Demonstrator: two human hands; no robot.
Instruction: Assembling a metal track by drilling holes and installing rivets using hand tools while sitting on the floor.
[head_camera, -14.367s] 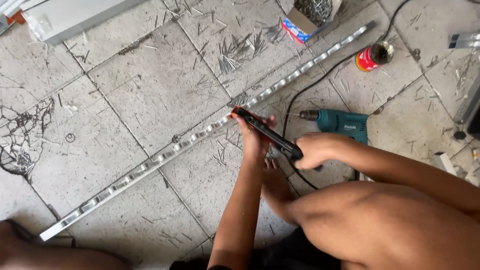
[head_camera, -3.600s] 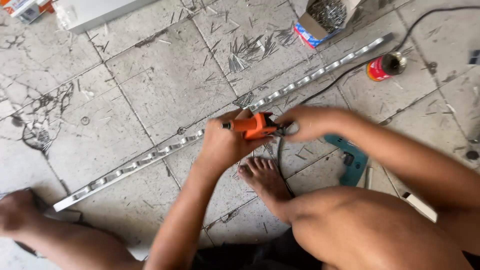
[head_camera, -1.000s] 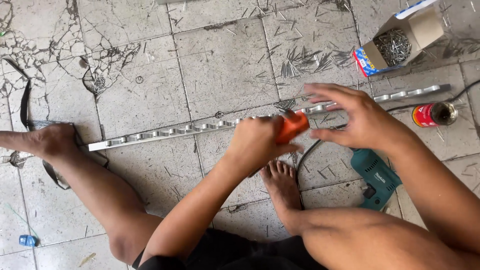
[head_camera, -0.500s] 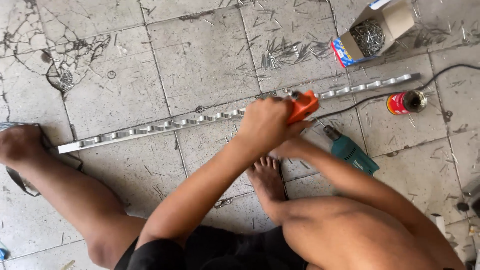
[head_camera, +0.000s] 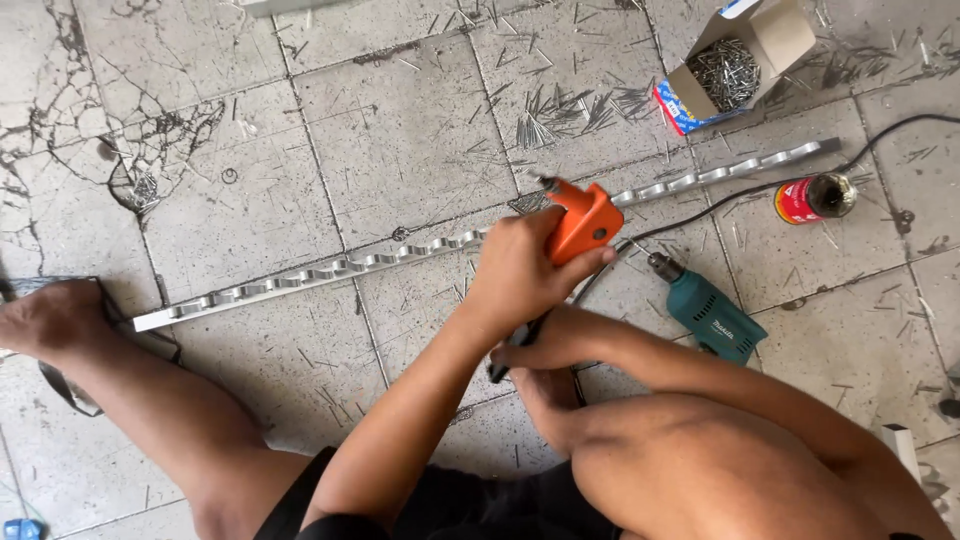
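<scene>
Orange riveter, two hands, one rail

Both hands closed, arms reaching forward
Left hand fisted, forearm outstretched; right hand curled beneath it, forearm bent inward.

The floor is grey tile, cracked at the upper left and strewn with loose nails. A long notched metal strip lies across it from lower left to upper right. Above the strip's right part an open cardboard box of nails lies on its side. Near the strip's right end lies a red can, touched by a black cord. A teal drill lies below the strip, right of centre. A bare foot rests at the strip's left end
</scene>
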